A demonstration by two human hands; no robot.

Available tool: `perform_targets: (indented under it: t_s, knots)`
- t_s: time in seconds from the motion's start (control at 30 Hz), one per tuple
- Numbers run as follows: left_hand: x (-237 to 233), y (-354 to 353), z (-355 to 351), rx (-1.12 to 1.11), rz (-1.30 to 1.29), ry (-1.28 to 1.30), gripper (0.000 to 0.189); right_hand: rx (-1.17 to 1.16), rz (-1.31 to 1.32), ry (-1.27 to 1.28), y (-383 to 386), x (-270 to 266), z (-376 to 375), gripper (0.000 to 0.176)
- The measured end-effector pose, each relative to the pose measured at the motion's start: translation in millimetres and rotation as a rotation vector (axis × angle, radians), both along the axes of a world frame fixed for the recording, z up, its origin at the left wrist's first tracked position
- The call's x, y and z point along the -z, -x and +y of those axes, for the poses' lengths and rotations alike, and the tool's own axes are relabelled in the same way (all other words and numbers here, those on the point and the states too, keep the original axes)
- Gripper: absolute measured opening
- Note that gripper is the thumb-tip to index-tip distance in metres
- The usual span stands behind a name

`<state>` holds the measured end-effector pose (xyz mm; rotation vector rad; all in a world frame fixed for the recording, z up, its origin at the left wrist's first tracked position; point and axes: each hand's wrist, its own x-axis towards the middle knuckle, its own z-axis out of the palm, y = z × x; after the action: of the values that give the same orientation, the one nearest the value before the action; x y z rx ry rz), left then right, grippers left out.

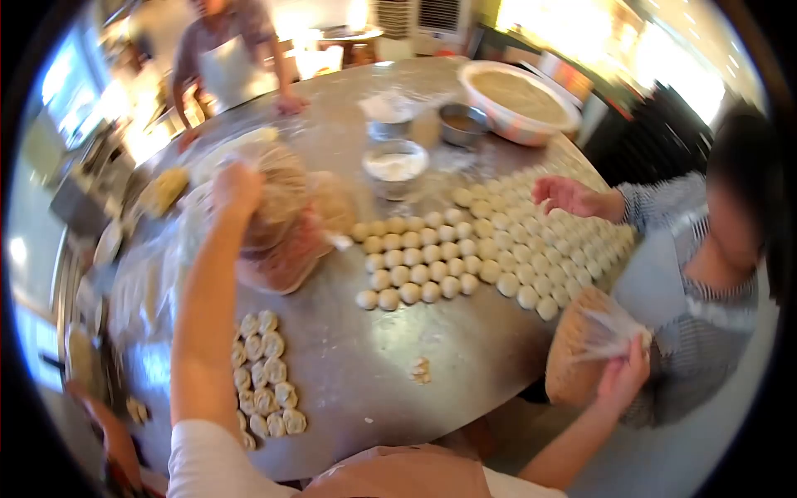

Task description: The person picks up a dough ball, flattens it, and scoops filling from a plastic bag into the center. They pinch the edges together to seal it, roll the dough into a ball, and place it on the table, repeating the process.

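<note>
right hand point(624, 369) has its fingers pinching the gathered top of a bulging clear bag point(574, 349), just past the edge of the desk point(357, 365) — left hand point(238, 189) is up at a plastic-covered heap point(282, 253), can't tell how those fingers sit, too blurry — dough balls point(417, 272) in rows between

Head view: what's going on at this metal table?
The wearer's right hand grips the gathered top of a clear bag with tan contents, at the table's edge. The left hand is at some plastic wrapping across the table; its grip is unclear. A co-worker at right has one hand over rows of pale dough balls. Pleated pieces sit in rows nearer the wearer.
</note>
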<state>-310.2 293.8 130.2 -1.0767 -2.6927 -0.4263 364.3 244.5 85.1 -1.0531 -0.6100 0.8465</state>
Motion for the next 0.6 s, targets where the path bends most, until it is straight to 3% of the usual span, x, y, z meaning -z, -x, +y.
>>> perform_targets:
  t_s: [0.03,0.1,0.13,0.17,0.2,0.27,0.37,0.43,0.47,0.53,0.6]
  knots:
    - [11.4,14.1,-1.7,0.056,0.066,-0.105,0.035,0.021,-0.007,-0.025,4.8,1.7,1.8,0.020]
    - [26.7,64.5,4.9,0.071,-0.058,-0.130,0.039,0.020,0.042,-0.064,13.9,0.0,5.7,0.019]
    - [21.8,63.8,-6.6,0.111,0.099,-0.221,0.042,0.086,0.093,-0.050,21.8,-3.0,9.6,0.022]
    - [15.0,65.8,-14.0,0.069,0.138,-0.216,0.043,0.000,0.102,-0.101,12.5,2.9,8.1,0.025]
    - [7.6,66.9,-24.2,0.083,0.036,-0.298,0.043,-0.017,0.115,-0.119,16.2,-3.1,7.8,0.026]
    - [-18.0,35.5,-52.6,0.216,0.083,-0.481,0.037,-0.032,0.130,-0.142,15.6,-6.1,11.2,0.026]
    - [-52.1,13.7,-93.8,0.332,-0.169,-0.655,0.028,-0.023,0.127,-0.144,5.7,4.3,18.8,0.025]
    - [-63.1,-17.0,-125.7,0.364,-0.512,-0.921,0.023,-0.034,0.129,-0.145,8.4,2.2,24.8,0.025]
    - [-65.6,-37.8,-144.4,0.357,-0.567,-0.901,0.025,-0.026,0.143,-0.182,-0.9,11.0,27.1,0.027]
    - [-48.5,-74.7,-178.3,0.383,-0.031,-0.654,0.025,-0.028,0.122,-0.173,-6.6,9.1,27.3,0.031]
    - [-31.4,-134.4,-204.8,0.265,-0.363,-0.679,0.022,-0.049,0.105,-0.155,-9.1,19.7,26.1,0.033]
